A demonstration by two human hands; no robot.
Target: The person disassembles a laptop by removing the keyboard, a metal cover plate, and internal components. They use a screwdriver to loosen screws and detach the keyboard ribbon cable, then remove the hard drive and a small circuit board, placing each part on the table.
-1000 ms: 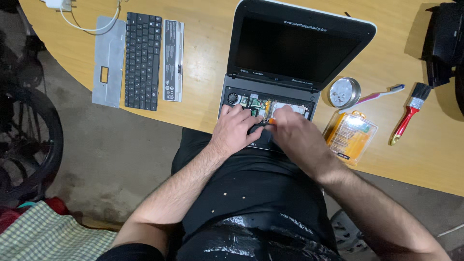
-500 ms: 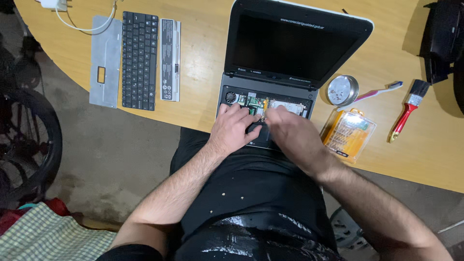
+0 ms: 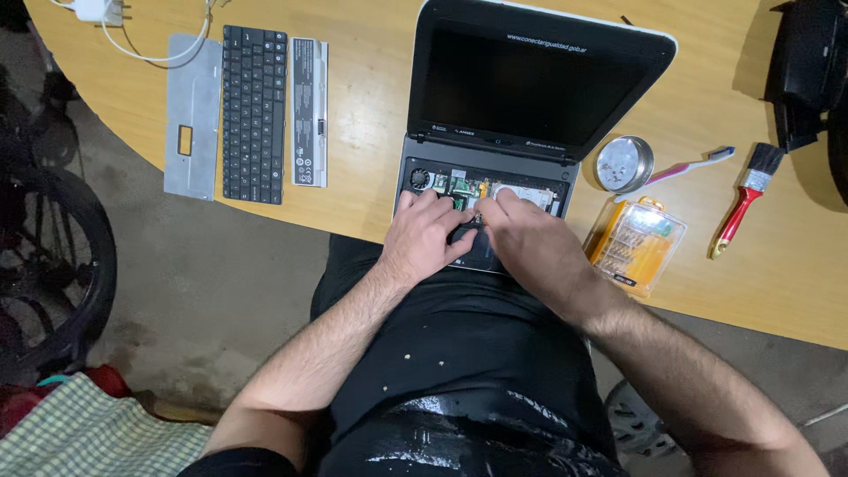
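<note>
Your laptop (image 3: 521,115) sits top-centre of the frame on the table (image 3: 371,177), lid up behind the opened base, w/ your left hand (image 3: 428,238) and right hand (image 3: 530,252) side by side on that base at the near edge. Upper left: metal plate (image 3: 192,115), then keyboard (image 3: 254,113), then battery (image 3: 310,111), left to right, charger cable (image 3: 132,40) behind them. Right of the laptop: round tin (image 3: 624,164) w/ toothbrush (image 3: 698,163) beside it, bit case (image 3: 638,246) in front, paintbrush (image 3: 746,199) further right.

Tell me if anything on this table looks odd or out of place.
The laptop has no keyboard: its base lies open, circuit boards exposed under both hands. The removed keyboard lies apart at the left, between a grey panel and a white battery. Nothing looks spilled.
</note>
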